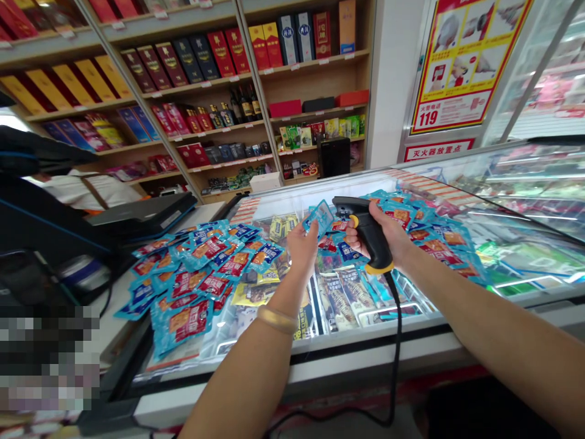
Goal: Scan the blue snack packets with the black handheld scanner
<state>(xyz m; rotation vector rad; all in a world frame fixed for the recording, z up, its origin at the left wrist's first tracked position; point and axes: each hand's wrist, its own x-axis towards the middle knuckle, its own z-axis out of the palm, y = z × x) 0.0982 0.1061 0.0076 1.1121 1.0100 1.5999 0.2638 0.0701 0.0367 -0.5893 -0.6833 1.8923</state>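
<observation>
My left hand (302,245) pinches a small light-blue snack packet (322,218), held up over the glass top of a freezer. Wrapped round the handle of a black and yellow barcode scanner (372,238) is my right hand (388,231). The scanner's head points left toward the packet, a short gap apart. Its black cable (397,353) hangs down in front of the freezer edge. To the left lies a heap of blue and red snack packets (201,262) on the glass. A second heap of similar packets (429,235) spreads out to the right.
Under the freezer glass (274,332) lie wrapped ice creams (347,299). Dark checkout equipment (141,213) stands on the counter at left. Shelves of boxed goods (196,58) line the back wall. A fire-safety poster (466,67) hangs at right.
</observation>
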